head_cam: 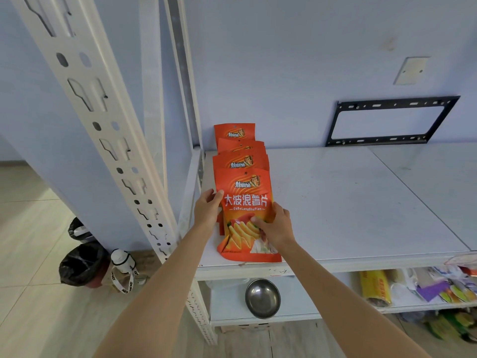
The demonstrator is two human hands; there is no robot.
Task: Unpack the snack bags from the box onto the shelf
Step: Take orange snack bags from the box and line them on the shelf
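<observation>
On the white shelf board (335,202), at its left end beside the white perforated metal upright (103,120), you have a row of glossy orange snack bags (241,161) standing one behind another, running back toward the pale blue wall. At least 4 tops show, each with a small logo and a punched hang hole. The front orange snack bag (246,202) is the one you are handling: it bears large white Chinese characters, the line "DaBoLangShuPian" beneath them, and a picture of yellow ridged crisps on its lower half. Its bottom edge sits near the shelf's front lip, and its lower left corner is crumpled.

Your left hand (207,209) comes in from the left, thumb pressed on the bag's front face near its left edge and fingers curled behind, so this grip is closed on the bag. Your right hand (275,226) holds the lower right part, fingertips curled onto the crisp picture, likewise gripping it. Both forearms reach up from the bottom of the view, bare and nearly straight.

A round steel bowl (262,298) lies on the lower shelf, below the bag.
</observation>
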